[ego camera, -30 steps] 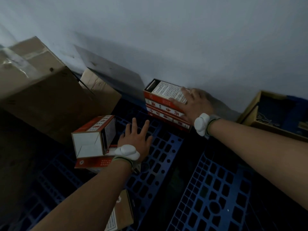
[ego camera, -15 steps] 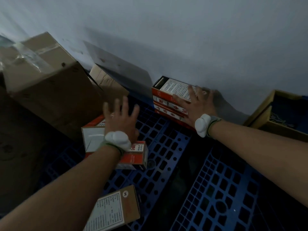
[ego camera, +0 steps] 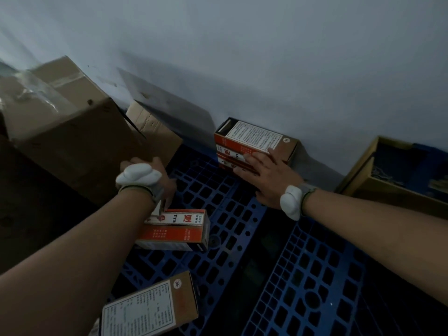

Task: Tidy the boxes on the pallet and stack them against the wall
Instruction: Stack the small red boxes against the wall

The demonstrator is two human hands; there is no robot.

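Head view: my right hand (ego camera: pixel 271 180) rests flat, fingers spread, against the stacked boxes (ego camera: pixel 252 146) by the wall (ego camera: pixel 266 57); my left hand (ego camera: pixel 155 180) curls down over a red box (ego camera: pixel 177 229), grip hidden

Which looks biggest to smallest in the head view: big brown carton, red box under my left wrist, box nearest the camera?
1. big brown carton
2-3. red box and nearest box: alike; camera nearness makes ranking unsure.

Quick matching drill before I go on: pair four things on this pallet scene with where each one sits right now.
Things:
1. stacked red-and-white cartons
2. large brown cardboard box
3. open yellow-rimmed box
4. tan carton with a printed label

Places:
A. far right, by the wall
B. bottom, nearest the camera
C. against the wall, under the right hand
D. far left

Pairs: 1-C, 2-D, 3-A, 4-B
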